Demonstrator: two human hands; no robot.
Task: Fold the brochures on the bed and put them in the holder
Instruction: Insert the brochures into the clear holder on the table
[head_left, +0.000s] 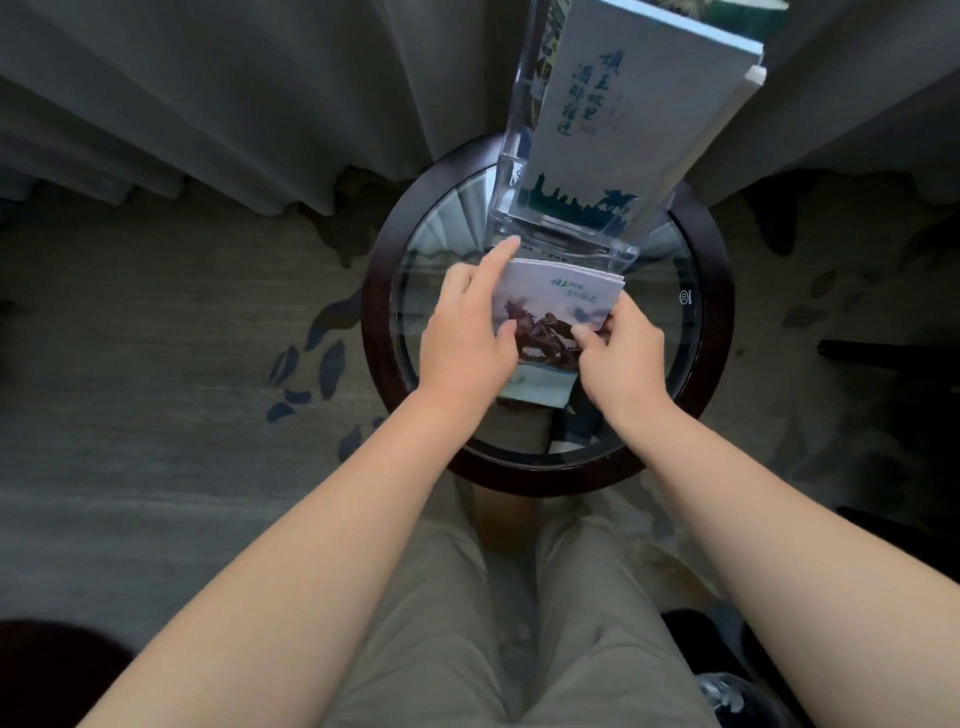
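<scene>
A folded brochure (558, 306), pale with green lettering and a picture of a horseman, is held over the round glass table (711, 291). My left hand (467, 332) grips its left edge, thumb on the cover and index finger stretched toward the holder. My right hand (621, 353) pinches its right edge. Just beyond stands a clear acrylic holder (511, 171) with a tall white brochure (618, 104) in it. The held brochure's top edge lies close to the holder's front lip.
Grey curtains (234, 93) hang behind the table. A patterned carpet (182, 338) surrounds it. My legs in beige trousers (509, 623) are below. A dark chair edge (893, 353) shows at the right, and a dark shoe (727, 675) at the lower right.
</scene>
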